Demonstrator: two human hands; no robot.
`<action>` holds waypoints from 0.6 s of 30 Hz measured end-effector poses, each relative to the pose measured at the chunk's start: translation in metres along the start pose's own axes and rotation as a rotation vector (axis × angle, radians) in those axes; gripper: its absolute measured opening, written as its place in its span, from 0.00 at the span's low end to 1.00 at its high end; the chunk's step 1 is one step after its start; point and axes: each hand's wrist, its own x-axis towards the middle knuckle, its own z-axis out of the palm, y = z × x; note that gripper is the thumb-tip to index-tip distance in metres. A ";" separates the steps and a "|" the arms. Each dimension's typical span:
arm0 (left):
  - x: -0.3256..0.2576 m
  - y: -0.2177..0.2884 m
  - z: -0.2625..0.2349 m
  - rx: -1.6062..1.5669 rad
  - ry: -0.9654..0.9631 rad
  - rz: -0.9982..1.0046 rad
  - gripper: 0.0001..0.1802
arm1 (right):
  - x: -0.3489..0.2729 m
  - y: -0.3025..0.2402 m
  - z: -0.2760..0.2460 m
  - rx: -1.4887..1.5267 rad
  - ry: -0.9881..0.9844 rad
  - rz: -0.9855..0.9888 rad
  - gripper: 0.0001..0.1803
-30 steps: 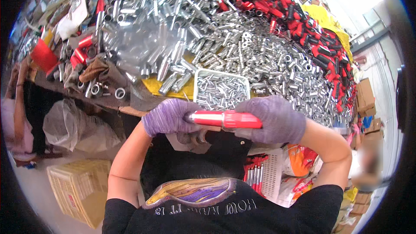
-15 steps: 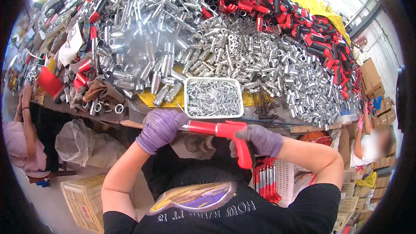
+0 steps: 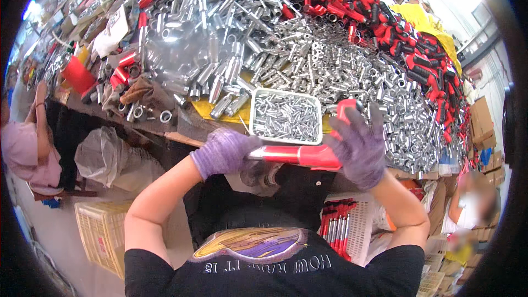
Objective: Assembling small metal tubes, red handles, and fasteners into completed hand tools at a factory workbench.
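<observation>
I have the red-handled tool (image 3: 300,155) just below the middle of the frame, level across my chest and above the near edge of the desk (image 3: 181,132). My left hand (image 3: 223,153) is wrapped shut around its silvery end, while my right hand (image 3: 356,146) cups the red grip with the fingers (image 3: 352,124) spread and lifted, more steadying than clamping. By my judgement the piece is mid-assembly: the grip seems to be seated on the shaft, yet it has not joined the finished red-handled pieces in the white basket (image 3: 360,225) at lower right. The white tray of small metal sleeves (image 3: 286,116) sits just behind it. Half a second ago a red part hung downward from my right hand; now that hand has risen and opened.
</observation>
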 end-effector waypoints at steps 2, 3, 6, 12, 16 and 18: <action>0.007 -0.011 0.012 0.269 0.086 -0.042 0.11 | -0.006 0.002 0.023 0.235 -0.003 0.391 0.14; 0.004 -0.011 0.008 0.293 0.104 -0.065 0.10 | -0.009 0.003 0.031 0.873 -0.418 0.716 0.14; -0.002 -0.020 0.020 0.393 0.360 0.118 0.10 | -0.015 -0.002 0.014 1.452 -0.628 0.907 0.14; -0.012 -0.002 0.014 -0.046 0.127 0.134 0.18 | 0.006 -0.004 -0.006 0.333 -0.109 0.166 0.15; -0.018 -0.004 0.016 0.258 0.368 0.069 0.20 | -0.009 -0.014 0.001 0.505 -0.257 0.283 0.17; -0.020 -0.003 0.017 0.295 0.282 0.131 0.21 | -0.025 -0.025 0.008 0.947 -0.542 0.572 0.17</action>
